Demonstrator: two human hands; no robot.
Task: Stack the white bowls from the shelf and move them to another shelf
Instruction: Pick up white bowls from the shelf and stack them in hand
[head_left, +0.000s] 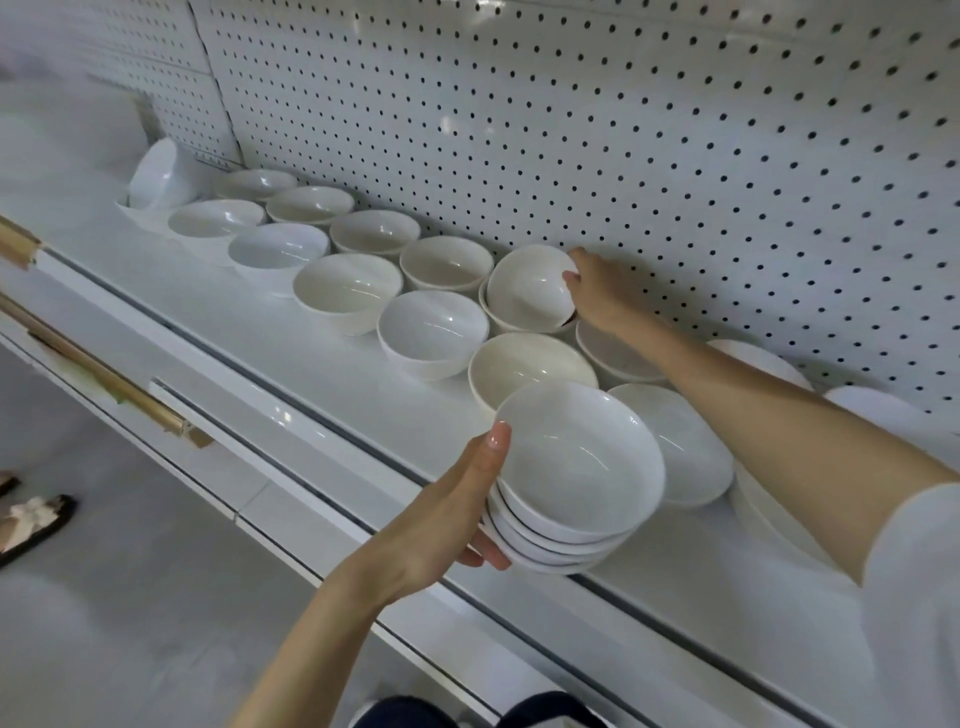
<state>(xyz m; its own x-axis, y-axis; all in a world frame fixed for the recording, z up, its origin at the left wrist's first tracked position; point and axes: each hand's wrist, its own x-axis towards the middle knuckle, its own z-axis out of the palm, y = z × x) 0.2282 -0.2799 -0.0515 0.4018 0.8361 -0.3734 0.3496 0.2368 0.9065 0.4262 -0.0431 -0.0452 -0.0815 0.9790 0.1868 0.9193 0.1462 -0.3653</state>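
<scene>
Left hand (441, 519) curled round stack (571, 499) of about five glossy white bowls, right hand (602, 291) gripping one tilted bowl (527, 286), nine loose bowls (432, 332) to its left.

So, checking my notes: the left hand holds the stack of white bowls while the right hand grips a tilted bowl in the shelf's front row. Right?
Not quite. The head view shows the right hand gripping the tilted bowl in the back row, beside the pegboard. The left hand does hold the stack of white bowls.
</scene>
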